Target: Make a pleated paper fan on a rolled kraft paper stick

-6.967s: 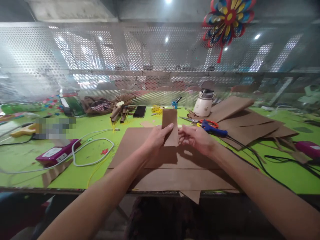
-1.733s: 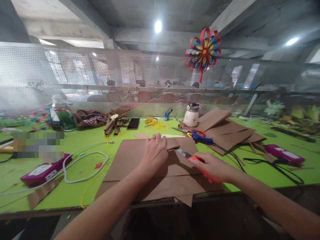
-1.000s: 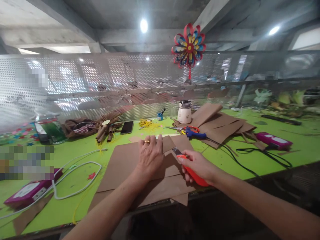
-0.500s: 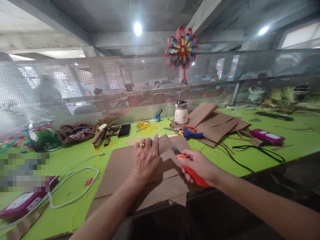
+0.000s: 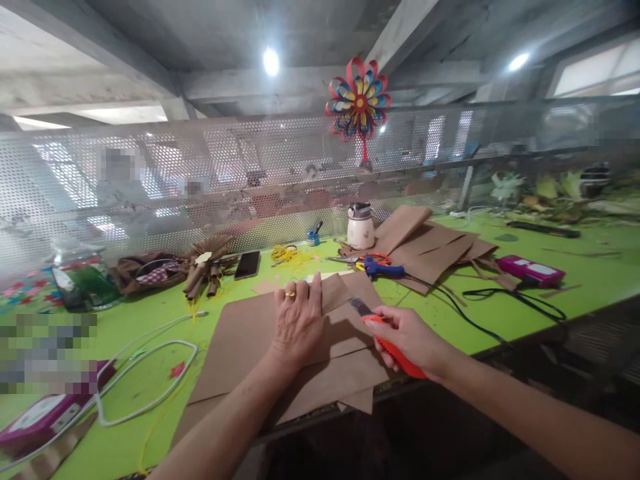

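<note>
Several overlapping sheets of brown kraft paper (image 5: 245, 333) lie at the front edge of the green table. My left hand (image 5: 300, 320) presses down on them, palm down and fingers stretched forward, with a ring on one finger. My right hand (image 5: 410, 340) grips an orange utility knife (image 5: 397, 353). The knife's metal blade end points forward and left, over the upper right part of the paper. Whether the tip touches the sheet I cannot tell.
Behind the sheets lie a blue glue gun (image 5: 383, 268), scissors (image 5: 345, 259) and a phone (image 5: 247, 265). A white bottle (image 5: 361, 227) stands beside more brown paper (image 5: 430, 247). Purple power strips (image 5: 533, 271) sit right and left. A white cable (image 5: 145, 347) loops at left.
My right hand has drawn the knife slightly right and down. My left hand stays flat on the paper, shifted a little right in view. The camera has moved slightly.
</note>
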`<action>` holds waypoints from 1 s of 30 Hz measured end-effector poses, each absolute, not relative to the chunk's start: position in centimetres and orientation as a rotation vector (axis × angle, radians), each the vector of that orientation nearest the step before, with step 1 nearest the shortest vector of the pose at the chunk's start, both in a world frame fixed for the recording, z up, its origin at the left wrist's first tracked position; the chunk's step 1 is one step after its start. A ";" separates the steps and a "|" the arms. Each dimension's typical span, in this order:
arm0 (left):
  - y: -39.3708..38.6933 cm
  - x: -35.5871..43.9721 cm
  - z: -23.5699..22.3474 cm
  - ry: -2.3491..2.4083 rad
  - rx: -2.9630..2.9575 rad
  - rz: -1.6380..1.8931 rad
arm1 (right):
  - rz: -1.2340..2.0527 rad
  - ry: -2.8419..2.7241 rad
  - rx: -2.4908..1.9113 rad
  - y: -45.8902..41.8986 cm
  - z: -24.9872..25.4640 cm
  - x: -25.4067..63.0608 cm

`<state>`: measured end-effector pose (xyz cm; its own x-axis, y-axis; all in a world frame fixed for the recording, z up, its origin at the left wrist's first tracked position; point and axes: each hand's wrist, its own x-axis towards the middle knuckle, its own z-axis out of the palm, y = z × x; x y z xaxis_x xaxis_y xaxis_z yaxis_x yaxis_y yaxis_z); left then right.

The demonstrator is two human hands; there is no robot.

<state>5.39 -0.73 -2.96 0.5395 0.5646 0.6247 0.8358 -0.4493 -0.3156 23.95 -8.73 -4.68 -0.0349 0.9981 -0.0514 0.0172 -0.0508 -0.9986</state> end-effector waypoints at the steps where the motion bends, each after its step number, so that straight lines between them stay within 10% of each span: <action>1: -0.7 5.5 -3.0 -1.131 -2.182 -0.583 | 1.260 -1.217 -1.244 -8.7 -4.9 23.9; 30: -0.8 5.8 -3.1 -1.092 -2.182 -0.552 | 1.207 -1.189 -1.262 -8.2 -5.5 23.3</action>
<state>5.75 -0.82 -3.12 0.5688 0.5547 0.6072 0.8180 -0.4586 -0.3472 23.30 -8.21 -5.51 0.0253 0.9990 -0.0355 0.0200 -0.0360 -0.9991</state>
